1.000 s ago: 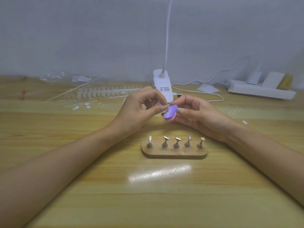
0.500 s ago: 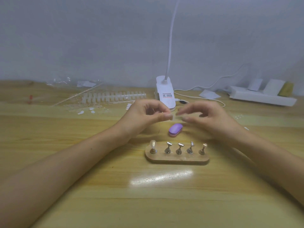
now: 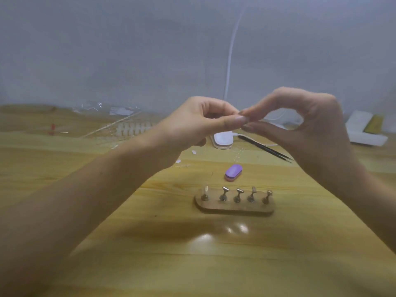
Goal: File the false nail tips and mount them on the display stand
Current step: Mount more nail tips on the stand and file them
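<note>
My left hand [image 3: 199,123] and my right hand [image 3: 300,121] are raised above the table, fingertips meeting. A clear nail tip [image 3: 243,119] seems to be pinched between them, but it is too small and blurred to make out well. The purple filing block [image 3: 233,172] lies flat on the wooden table, just behind the wooden display stand [image 3: 234,207]. The stand carries several metal holders; a clear tip [image 3: 206,189] sits on the leftmost one.
A white lamp base [image 3: 222,140] with a thin neck stands behind my hands. Black tweezers [image 3: 265,148] lie to its right. A rack of nail tips [image 3: 132,128], loose tips and plastic wrap lie at the back left. A white power strip [image 3: 364,133] sits at the far right.
The purple block left my right hand and now lies on the table. Both hands rose with fingertips together, and the camera tilted so the scene sits lower.
</note>
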